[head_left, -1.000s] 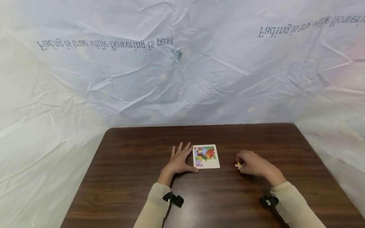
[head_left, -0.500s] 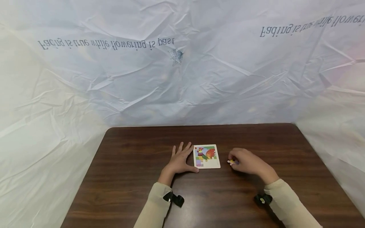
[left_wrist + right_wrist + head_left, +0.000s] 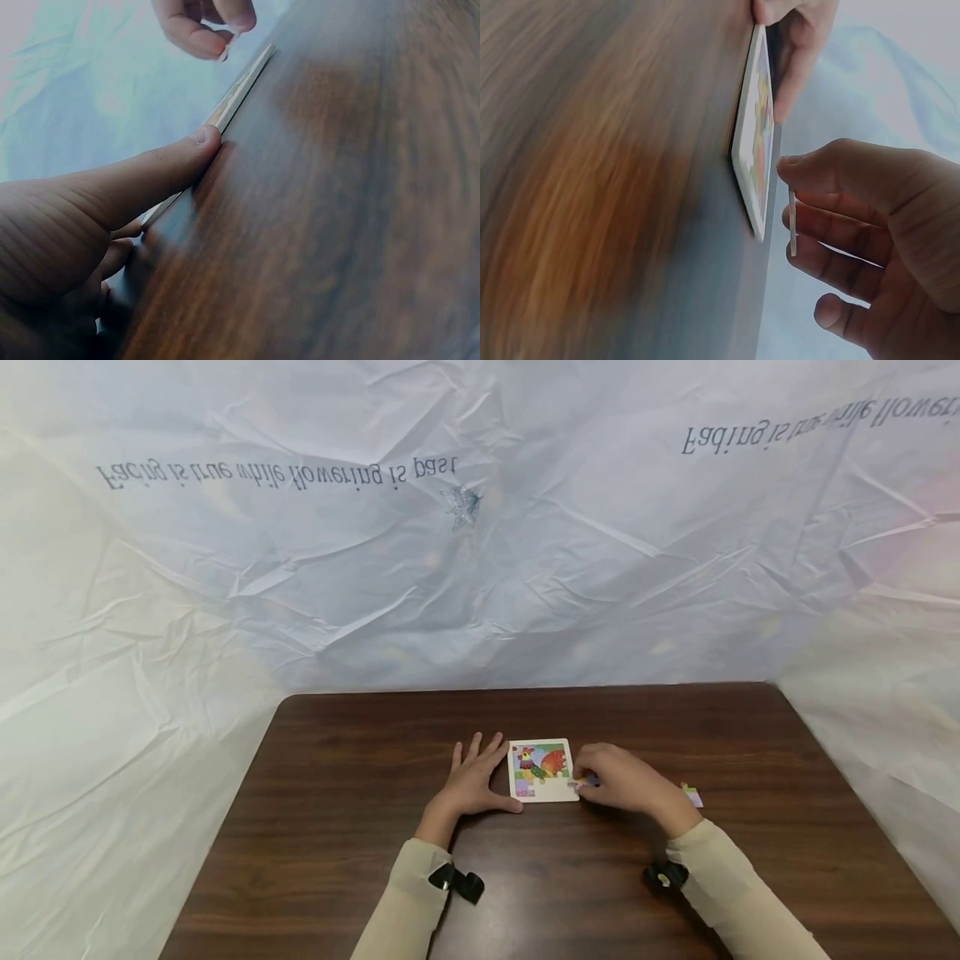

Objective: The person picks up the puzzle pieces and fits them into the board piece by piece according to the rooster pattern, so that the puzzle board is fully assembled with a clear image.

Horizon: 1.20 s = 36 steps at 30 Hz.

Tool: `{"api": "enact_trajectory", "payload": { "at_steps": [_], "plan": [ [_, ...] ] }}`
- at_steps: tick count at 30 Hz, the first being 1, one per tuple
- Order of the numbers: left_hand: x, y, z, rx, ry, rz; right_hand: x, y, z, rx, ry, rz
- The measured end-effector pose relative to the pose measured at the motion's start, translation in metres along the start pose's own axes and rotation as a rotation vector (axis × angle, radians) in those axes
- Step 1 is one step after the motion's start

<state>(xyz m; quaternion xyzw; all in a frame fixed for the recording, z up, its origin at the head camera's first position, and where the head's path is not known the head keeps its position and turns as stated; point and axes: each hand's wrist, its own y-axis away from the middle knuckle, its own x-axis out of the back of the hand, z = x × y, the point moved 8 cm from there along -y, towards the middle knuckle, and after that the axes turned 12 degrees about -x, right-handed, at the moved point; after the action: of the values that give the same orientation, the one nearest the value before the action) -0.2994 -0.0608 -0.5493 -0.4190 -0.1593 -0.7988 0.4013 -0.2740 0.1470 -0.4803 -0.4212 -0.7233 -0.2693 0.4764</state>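
Note:
A square jigsaw puzzle board (image 3: 542, 760) with a rooster picture lies on the table, its lower right part bare of pieces. My left hand (image 3: 471, 787) rests along the board's left side, fingers spread, the thumb (image 3: 202, 139) against its near edge. Between thumb and fingers my right hand (image 3: 628, 779) pinches a small puzzle piece (image 3: 793, 221) at the board's right edge. The right wrist view has that piece edge-on, slightly apart from the board. Most of its printed face is hidden by the fingers.
Another puzzle piece (image 3: 692, 795), purple and green, lies on the brown wooden table (image 3: 360, 827) to the right, beside my right wrist. A wrinkled pale sheet (image 3: 480, 577) with printed lettering hangs behind the table's far edge.
My right hand has moved left with its puzzle piece, from the open table to the board's right edge. The loose piece at the right has come into view. My left hand stays put.

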Motion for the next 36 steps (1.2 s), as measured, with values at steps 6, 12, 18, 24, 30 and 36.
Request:
{"api": "enact_trajectory", "payload": {
  "at_steps": [6, 12, 18, 24, 30, 36],
  "plan": [
    [0.0, 0.0, 0.0, -0.005, -0.006, 0.0, -0.008, -0.011, -0.014, 0.02, 0.002, -0.012],
    [-0.001, 0.0, -0.001, -0.004, 0.004, -0.002, -0.018, -0.019, -0.025, 0.061, -0.017, -0.031],
    [-0.003, 0.0, -0.002, 0.0, -0.008, -0.01, -0.025, -0.026, -0.035, 0.098, -0.034, -0.037],
    [-0.003, 0.0, -0.002, 0.003, -0.007, -0.012, -0.033, -0.03, -0.04, 0.105, -0.011, -0.048],
    [-0.003, 0.0, -0.002, 0.004, -0.003, -0.015, -0.038, -0.032, -0.04, 0.091, 0.01, -0.059],
    [-0.002, -0.001, -0.002, 0.003, -0.009, -0.015, -0.039, -0.032, -0.042, 0.088, -0.008, -0.075]
  ]
}}
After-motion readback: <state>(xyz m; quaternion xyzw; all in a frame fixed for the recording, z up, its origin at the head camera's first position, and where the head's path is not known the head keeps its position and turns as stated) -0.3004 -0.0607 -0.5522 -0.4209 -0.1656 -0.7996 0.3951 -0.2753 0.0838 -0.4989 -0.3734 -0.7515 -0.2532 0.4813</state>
